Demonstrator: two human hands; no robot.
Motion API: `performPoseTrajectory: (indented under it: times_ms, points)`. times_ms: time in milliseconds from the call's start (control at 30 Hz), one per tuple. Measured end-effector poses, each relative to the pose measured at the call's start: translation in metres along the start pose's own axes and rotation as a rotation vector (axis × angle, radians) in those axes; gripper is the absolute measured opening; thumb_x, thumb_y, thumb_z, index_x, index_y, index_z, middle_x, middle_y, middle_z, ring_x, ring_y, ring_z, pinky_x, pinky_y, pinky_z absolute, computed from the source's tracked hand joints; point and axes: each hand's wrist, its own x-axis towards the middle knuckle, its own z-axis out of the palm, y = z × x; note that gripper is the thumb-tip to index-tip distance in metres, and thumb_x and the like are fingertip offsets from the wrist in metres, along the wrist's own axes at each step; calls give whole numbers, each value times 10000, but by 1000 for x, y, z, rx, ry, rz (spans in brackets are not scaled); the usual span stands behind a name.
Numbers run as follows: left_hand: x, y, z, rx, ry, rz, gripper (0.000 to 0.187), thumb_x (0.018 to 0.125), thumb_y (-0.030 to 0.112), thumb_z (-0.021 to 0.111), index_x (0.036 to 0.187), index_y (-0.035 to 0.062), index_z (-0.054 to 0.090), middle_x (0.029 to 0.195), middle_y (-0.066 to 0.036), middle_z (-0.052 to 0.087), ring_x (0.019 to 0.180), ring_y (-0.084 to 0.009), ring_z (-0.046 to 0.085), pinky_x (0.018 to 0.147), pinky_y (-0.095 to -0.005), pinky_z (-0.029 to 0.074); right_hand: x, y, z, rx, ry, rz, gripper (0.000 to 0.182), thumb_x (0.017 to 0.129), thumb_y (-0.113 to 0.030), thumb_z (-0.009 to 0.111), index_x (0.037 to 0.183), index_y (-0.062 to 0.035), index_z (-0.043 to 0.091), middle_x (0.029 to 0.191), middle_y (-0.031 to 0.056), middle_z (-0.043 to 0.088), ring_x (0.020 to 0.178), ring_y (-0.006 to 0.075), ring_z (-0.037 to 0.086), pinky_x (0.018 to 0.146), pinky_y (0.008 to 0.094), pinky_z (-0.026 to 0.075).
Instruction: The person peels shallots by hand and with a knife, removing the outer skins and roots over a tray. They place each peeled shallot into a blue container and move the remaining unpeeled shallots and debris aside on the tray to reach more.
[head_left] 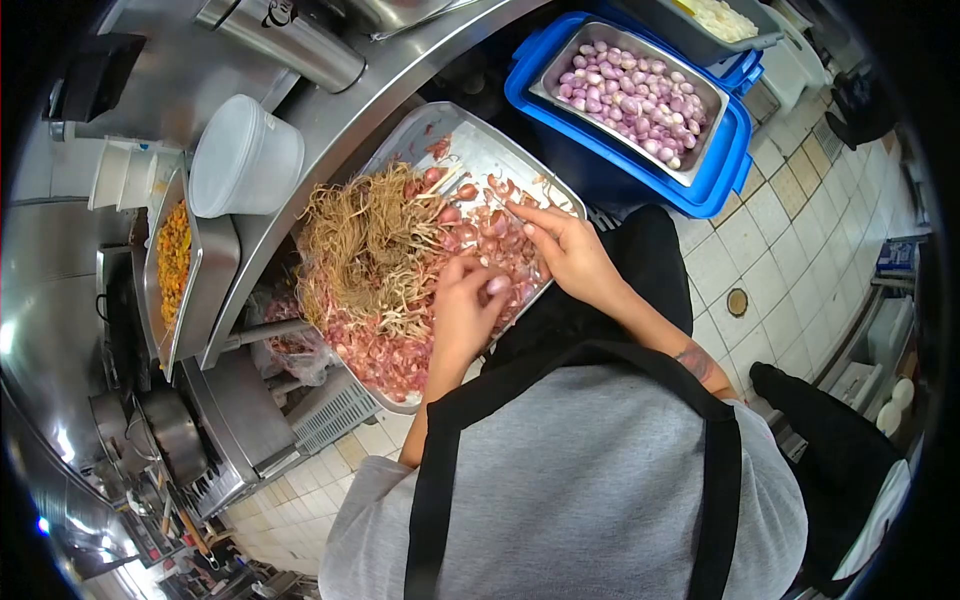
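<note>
Over a metal tray (410,130) on my lap, my left hand (463,305) has its fingers curled round a pale peeled shallot (498,286). My right hand (570,250) is to its right, thumb and fingers closed on a small knife (514,207) that is mostly hidden. Stringy dry roots (365,230) with unpeeled shallots heap up in the tray, and reddish skins (385,355) lie below and beside them. Beyond my right hand, a steel pan (713,110) full of peeled shallots (640,100) rests on a blue lid (735,190).
A steel counter (345,130) runs along the left, holding a white lidded tub (245,155), a metal cylinder (290,45) and a pan of orange food (172,265). Another person's dark-clothed leg (840,430) is at the lower right, on the tiled floor (770,290).
</note>
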Motion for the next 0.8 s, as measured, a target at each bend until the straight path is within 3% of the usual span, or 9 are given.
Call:
performPoseTrajectory:
  times_ms: [100,167,267,300,333,400,533,633,800]
  points:
    - [3,11,-23,-123,203,-10,337,640,-2,712,968,70,686,925,-89,531,879,-224,536,778,-327,440,0,0,-1,-68,18,-50,292,849,-73,522,1130,-21,583,863,184,588,788,280,579,732,334,448]
    - [6,15,-37,-163,259,31,351,694,-55,670,1035,28,652,939,-72,529,928,-189,548,815,-292,452,0,-5,0,-73,-7,-89,296,846,-80,529,1130,-14,582,877,183,586,815,296,573,752,347,441]
    - [10,6,-33,-901,188,-42,365,760,-96,602,1118,-27,585,1053,-81,548,1018,-170,544,885,-273,444,-4,-14,5,-38,-32,-140,311,837,-80,539,1138,-13,577,895,183,582,871,311,559,783,361,425]
    - [11,5,-33,-981,160,-84,372,773,-102,586,1138,-37,563,1098,-91,540,1040,-173,538,903,-275,438,-4,-16,5,-20,-35,-155,317,833,-78,543,1142,-13,575,901,183,581,893,314,554,794,365,419]
    - [11,5,-33,-1061,127,-127,380,785,-108,570,1159,-48,541,1142,-101,531,1062,-175,532,922,-278,432,-1,-17,5,-73,-15,-317,313,861,-82,528,1166,-16,561,918,139,594,758,244,595,683,322,459]
    - [10,3,-32,-1200,51,-210,406,787,-112,565,1185,-45,519,1258,-135,491,1093,-190,523,942,-297,423,-4,-31,0,288,-182,-73,310,884,-88,513,1186,-24,551,909,101,596,637,169,580,588,268,459]
    - [11,9,-27,-1240,62,-125,413,781,-108,576,1186,-48,515,1243,-136,498,1112,-196,509,961,-311,406,-9,-38,-3,610,-383,163,316,911,-83,489,1222,-37,527,895,45,590,473,56,514,452,182,427]
    - [12,5,-22,-1223,117,-58,429,779,-98,587,1197,-48,504,1252,-145,491,1141,-207,490,977,-325,393,-10,-42,0,625,-403,159,324,902,-66,497,1223,-39,528,858,41,596,495,65,523,466,200,437]
    - [13,19,-20,-1285,237,-60,452,787,-78,594,1224,-50,478,1300,-168,458,1160,-219,483,987,-333,392,-12,-41,5,314,-261,-115,306,898,-66,502,1199,-42,551,868,56,610,494,59,518,452,194,422]
